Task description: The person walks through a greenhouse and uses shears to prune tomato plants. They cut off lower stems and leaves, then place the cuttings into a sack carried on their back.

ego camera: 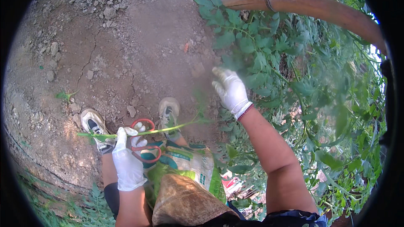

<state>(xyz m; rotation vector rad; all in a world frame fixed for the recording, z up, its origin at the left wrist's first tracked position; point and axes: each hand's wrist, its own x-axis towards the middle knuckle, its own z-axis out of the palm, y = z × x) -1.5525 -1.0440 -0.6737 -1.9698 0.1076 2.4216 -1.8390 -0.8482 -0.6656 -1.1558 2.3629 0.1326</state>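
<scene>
My left hand (128,160), in a white glove, holds a long green plant stem (167,129) between thumb and finger. Scissors with red handles (148,160) are also in that hand, their loops sticking out on its right; their blades cannot be made out. My right hand (230,90), in a white glove with a dark red band at the wrist, is raised at the left edge of the leafy plants (255,50). Its fingers are apart and nothing shows in them. A printed green and white bag (195,164) hangs at my front, below the stem.
Cracked soil with clods (94,53) lies ahead and to the left. A curved wooden pole (303,3) with a wire around it crosses the upper right, above dense foliage. My shoes (94,126) stand on the soil. A small cut sprig (65,95) lies near the left shoe.
</scene>
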